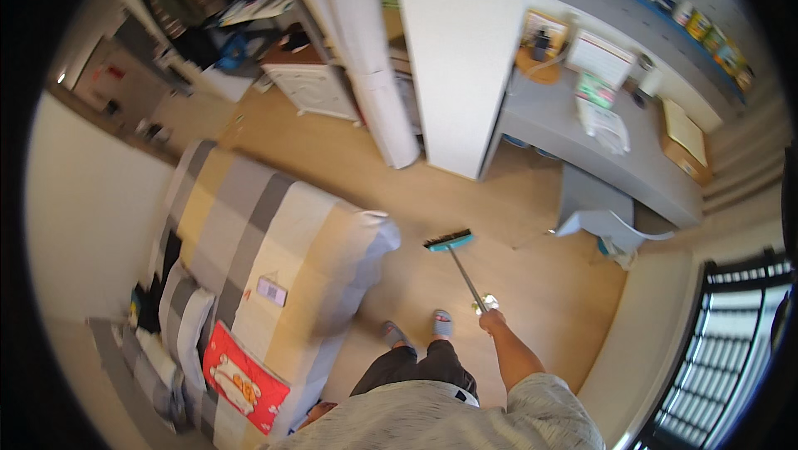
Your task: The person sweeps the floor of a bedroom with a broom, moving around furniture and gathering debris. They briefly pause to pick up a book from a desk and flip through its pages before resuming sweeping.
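My right hand (492, 321) is closed around the upper part of a broom's thin metal handle (466, 275). The broom's teal head with dark bristles (449, 241) lies on or just above the wooden floor, ahead of my feet, its bristles facing away from me. My left hand (319, 411) is low at the bed's edge, partly hidden by my shirt; its fingers cannot be made out clearly, nor whether it holds anything. Beside it on the bed lies a red cushion with a cartoon animal (246, 378). A phone-like item (272, 291) rests on the striped bedspread.
The bed (249, 201) takes up the left side. A white pillar (461, 63) stands ahead. To the right are a grey desk (561, 113), a light chair (605, 225) and a barred window (717, 344). A white cabinet (312, 85) stands farther off.
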### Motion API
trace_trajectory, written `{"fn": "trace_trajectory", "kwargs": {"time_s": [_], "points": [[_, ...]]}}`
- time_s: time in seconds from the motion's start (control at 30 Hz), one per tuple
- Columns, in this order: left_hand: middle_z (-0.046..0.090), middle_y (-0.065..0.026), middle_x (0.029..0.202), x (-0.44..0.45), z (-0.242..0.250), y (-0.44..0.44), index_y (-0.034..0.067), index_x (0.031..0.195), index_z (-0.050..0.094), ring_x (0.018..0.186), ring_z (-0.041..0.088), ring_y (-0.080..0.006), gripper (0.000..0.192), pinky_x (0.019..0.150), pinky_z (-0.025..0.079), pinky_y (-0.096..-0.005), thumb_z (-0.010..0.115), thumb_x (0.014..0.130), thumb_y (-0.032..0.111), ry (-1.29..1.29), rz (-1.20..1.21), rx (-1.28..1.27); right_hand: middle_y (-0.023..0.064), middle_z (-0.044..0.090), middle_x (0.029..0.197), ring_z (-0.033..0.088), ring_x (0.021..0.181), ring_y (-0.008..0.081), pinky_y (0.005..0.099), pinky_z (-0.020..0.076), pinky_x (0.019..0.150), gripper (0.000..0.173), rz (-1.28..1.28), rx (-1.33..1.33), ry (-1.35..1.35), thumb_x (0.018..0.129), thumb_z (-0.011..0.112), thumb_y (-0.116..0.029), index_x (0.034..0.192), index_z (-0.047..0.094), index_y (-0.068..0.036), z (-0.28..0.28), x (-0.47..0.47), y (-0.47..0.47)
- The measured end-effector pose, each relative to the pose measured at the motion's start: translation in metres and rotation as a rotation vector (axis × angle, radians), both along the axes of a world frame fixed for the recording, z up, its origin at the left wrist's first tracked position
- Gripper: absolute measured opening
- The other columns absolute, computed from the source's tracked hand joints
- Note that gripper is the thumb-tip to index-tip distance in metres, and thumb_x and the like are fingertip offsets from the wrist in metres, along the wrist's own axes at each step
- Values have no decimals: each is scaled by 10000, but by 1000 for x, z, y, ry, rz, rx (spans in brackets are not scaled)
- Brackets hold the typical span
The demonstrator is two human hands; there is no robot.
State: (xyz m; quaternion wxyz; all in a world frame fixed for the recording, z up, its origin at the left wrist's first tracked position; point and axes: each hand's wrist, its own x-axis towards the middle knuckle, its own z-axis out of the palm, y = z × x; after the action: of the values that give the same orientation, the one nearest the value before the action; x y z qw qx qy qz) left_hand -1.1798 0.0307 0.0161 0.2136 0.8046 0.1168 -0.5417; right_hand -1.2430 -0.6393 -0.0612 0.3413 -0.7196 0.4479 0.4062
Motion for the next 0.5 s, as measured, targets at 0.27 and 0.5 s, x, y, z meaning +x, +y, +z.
{"fn": "trace_trajectory", "kwargs": {"time_s": [0.27,0.5], "points": [[664,-117,1013,-13,51,-35,-41,1171,545,889,666,-185,313,748,548,-310,423,956,149,109,10,42,158,598,1252,578,1159,317,447,511,909,498,410,3,223,758,609,-220,1236,600,-79,-47,-18,10],[670,-140,1026,-2,34,-54,19,1066,637,921,655,-287,322,780,532,-370,528,872,252,-275,-589,-331,125,705,849,699,736,227,339,559,732,256,299,26,478,816,565,-172,990,688,-31,-19,-133,24]]}}
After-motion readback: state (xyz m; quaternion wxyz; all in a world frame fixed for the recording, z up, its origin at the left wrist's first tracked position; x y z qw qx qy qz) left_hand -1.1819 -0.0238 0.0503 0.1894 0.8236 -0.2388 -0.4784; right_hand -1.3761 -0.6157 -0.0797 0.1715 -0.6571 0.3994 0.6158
